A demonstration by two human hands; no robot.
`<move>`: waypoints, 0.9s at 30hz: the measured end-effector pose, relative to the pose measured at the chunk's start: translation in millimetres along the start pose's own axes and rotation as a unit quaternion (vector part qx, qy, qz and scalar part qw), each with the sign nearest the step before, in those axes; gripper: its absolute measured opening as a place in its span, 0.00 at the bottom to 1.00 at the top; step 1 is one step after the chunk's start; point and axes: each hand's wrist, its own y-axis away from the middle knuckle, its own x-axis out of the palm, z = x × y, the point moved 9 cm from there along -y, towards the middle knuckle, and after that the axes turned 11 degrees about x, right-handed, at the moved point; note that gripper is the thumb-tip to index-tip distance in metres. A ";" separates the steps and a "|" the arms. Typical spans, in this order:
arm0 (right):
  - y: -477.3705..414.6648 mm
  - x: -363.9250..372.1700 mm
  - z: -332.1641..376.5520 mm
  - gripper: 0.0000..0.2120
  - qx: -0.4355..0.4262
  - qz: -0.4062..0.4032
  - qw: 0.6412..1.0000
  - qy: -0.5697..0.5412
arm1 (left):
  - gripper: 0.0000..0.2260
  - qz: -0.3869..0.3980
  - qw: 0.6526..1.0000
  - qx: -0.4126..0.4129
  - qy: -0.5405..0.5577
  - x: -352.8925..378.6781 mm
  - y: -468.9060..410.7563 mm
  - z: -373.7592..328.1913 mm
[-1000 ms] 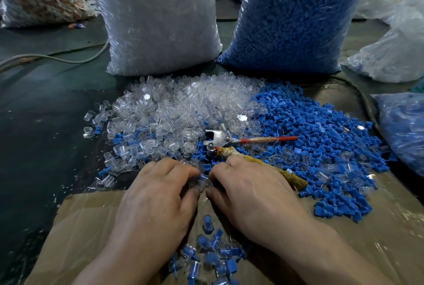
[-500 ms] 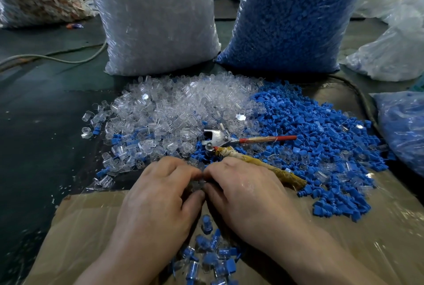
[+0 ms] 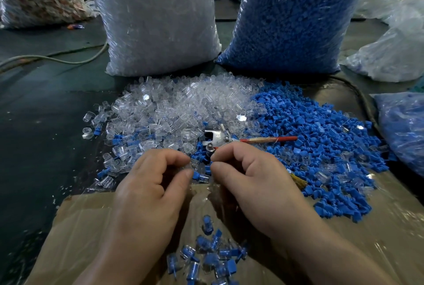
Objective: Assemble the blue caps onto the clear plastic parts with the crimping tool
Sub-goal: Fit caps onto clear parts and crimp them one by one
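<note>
Clear part [image 3: 192, 165]: pinched in fingers of our left hand [image 3: 151, 193], ready for capping.
Right hand [image 3: 252, 181]: fingers curled; what they pinch, we cannot tell.
Crimping tool [image 3: 218, 139]: just beyond our fingers, handy.

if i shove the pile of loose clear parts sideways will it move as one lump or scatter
Probably scatters: the clear parts pile is loose separate pieces, with strays already lying apart on the dark table at its left edge. Many look cylindrical, so some would likely roll. Small and hollow-looking, they are probably light.
</note>
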 end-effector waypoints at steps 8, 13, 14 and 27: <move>3.1 18.5 -4.5 0.11 0.068 0.128 0.967 -0.211 | 0.15 0.048 0.967 -0.080 0.237 22.0 8.2 7.0; 8.6 11.5 8.0 0.10 -0.018 0.086 0.994 -0.064 | 0.11 0.028 0.947 -0.098 0.304 25.5 6.5 6.5; 9.5 9.9 9.6 0.10 -0.029 0.078 0.996 -0.041 | 0.11 0.028 0.944 -0.102 0.314 26.5 5.6 5.5; 7.8 6.6 12.0 0.08 -0.051 0.067 0.984 -0.155 | 0.16 -0.027 0.878 -0.168 0.448 22.9 1.7 16.0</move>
